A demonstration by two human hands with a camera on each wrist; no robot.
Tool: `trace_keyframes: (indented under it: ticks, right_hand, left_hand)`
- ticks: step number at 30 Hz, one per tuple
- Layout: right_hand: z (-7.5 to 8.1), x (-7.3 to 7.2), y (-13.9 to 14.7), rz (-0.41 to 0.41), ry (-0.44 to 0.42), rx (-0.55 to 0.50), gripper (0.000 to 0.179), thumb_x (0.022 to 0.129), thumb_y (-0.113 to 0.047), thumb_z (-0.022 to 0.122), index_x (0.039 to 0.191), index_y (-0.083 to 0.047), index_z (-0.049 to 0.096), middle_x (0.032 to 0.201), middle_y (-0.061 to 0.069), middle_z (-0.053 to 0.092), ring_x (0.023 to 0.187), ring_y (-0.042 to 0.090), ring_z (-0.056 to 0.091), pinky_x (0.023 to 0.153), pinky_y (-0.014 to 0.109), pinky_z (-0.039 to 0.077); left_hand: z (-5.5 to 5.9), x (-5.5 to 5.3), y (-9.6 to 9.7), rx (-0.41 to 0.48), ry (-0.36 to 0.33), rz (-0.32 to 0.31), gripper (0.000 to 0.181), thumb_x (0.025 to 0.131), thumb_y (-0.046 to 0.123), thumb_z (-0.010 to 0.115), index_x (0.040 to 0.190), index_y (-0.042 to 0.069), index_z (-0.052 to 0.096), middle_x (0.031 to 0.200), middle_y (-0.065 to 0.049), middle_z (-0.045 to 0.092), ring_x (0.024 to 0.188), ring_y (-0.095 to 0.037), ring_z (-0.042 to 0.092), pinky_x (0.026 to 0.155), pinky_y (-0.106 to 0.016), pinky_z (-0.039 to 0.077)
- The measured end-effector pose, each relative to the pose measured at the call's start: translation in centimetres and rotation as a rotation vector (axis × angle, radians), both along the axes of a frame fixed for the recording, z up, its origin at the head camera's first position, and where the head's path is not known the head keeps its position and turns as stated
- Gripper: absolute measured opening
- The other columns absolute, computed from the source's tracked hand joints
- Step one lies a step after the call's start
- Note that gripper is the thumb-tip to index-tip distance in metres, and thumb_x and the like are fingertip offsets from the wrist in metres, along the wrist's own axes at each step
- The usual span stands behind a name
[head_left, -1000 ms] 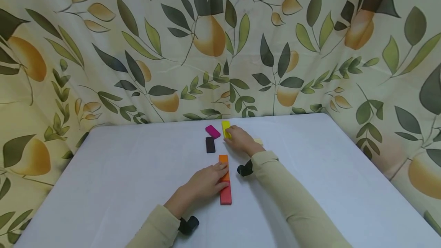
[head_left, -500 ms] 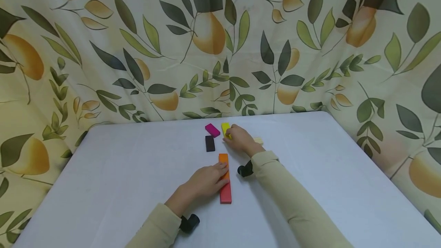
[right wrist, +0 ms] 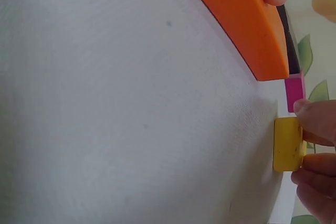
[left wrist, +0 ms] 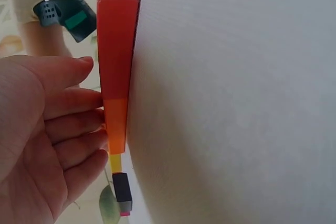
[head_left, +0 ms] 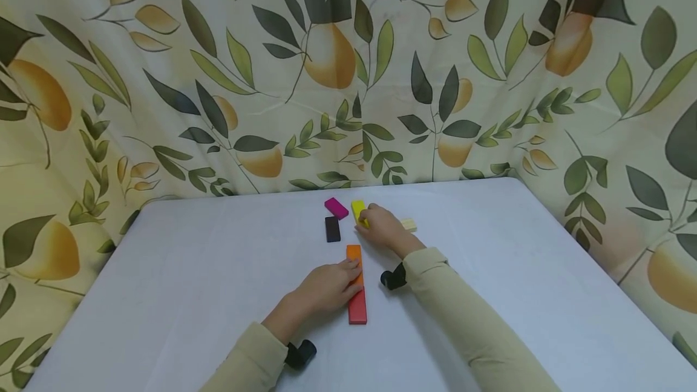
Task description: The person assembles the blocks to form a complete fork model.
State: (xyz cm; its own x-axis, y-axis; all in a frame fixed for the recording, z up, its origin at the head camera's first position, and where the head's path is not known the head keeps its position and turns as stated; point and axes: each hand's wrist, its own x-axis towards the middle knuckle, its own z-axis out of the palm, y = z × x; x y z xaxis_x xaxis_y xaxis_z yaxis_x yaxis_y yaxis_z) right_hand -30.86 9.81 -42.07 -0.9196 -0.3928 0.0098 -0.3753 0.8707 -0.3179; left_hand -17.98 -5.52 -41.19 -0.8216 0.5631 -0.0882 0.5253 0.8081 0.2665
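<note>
A red block (head_left: 357, 310) and an orange block (head_left: 354, 252) lie end to end on the white table, the orange one farther off. My left hand (head_left: 325, 287) rests on them, its fingertips over the orange block and its thumb near the joint. In the left wrist view the fingers (left wrist: 79, 121) look fairly straight against the blocks. Beyond the orange block, my right hand (head_left: 382, 226) pinches a yellow block (head_left: 357, 207) between thumb and fingers. The right wrist view shows one face of the yellow block (right wrist: 287, 144) low at the table, slightly apart from the orange block.
A dark block (head_left: 333, 229) and a magenta block (head_left: 336, 207) lie left of the yellow one. Partly behind my right hand is a cream block (head_left: 409, 224). A patterned curtain (head_left: 305, 138) hangs around the table's (head_left: 190, 259) back and sides.
My right hand has drawn the yellow block slightly nearer, and the block has turned a little. More of the cream block shows. The left hand stays on the orange and red blocks.
</note>
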Motion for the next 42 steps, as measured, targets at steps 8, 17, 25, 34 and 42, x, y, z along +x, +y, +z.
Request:
trace_keyframes:
  ticks: [8, 17, 25, 34, 42]
  right_hand:
    - [0.0, 0.5, 0.1, 0.002, -0.011, -0.005, 0.026, 0.087, -0.025, 0.065, 0.102, -0.004, 0.068, 0.095, 0.008, 0.058, 0.086, 0.019, 0.053, 0.088, 0.033, 0.046]
    - [0.4, 1.2, 0.2, 0.015, -0.018, 0.007, 0.025, 0.085, -0.024, 0.067, 0.101, -0.004, 0.069, 0.094, 0.008, 0.059, 0.084, 0.019, 0.053, 0.088, 0.033, 0.046]
    - [0.7, 1.9, 0.6, 0.069, 0.008, 0.000, 0.023, 0.084, -0.021, 0.068, 0.098, -0.003, 0.069, 0.089, 0.007, 0.058, 0.079, 0.019, 0.052, 0.084, 0.032, 0.047]
    - [0.9, 2.2, 0.5, 0.064, -0.024, 0.020, 0.026, 0.082, -0.019, 0.070, 0.103, -0.003, 0.068, 0.093, 0.007, 0.061, 0.084, 0.019, 0.054, 0.088, 0.033, 0.046]
    - [1.4, 2.0, 0.5, 0.096, -0.068, 0.042, 0.030, 0.082, -0.014, 0.070, 0.107, 0.000, 0.067, 0.096, 0.009, 0.061, 0.086, 0.020, 0.054, 0.089, 0.034, 0.046]
  left_hand:
    - [0.2, 0.1, 0.0, -0.009, 0.008, -0.004, 0.046, 0.092, 0.033, 0.055, 0.131, 0.008, 0.053, 0.133, -0.003, 0.050, 0.123, -0.015, 0.045, 0.094, -0.030, 0.042]
    - [0.2, 0.0, 0.0, -0.016, 0.006, -0.006, 0.045, 0.092, 0.031, 0.055, 0.131, 0.008, 0.053, 0.132, -0.003, 0.051, 0.122, -0.015, 0.045, 0.094, -0.030, 0.042]
    - [0.2, 0.1, 0.0, -0.021, 0.007, -0.003, 0.044, 0.092, 0.030, 0.055, 0.131, 0.008, 0.052, 0.132, -0.003, 0.051, 0.122, -0.015, 0.045, 0.094, -0.030, 0.042]
    - [0.1, 0.0, 0.1, -0.023, 0.026, -0.014, 0.043, 0.093, 0.028, 0.055, 0.130, 0.008, 0.053, 0.131, -0.003, 0.052, 0.122, -0.015, 0.045, 0.094, -0.030, 0.042]
    - [-0.2, -0.3, 0.2, -0.031, 0.049, -0.019, 0.042, 0.092, 0.028, 0.056, 0.129, 0.009, 0.054, 0.129, -0.002, 0.053, 0.120, -0.014, 0.047, 0.093, -0.029, 0.042]
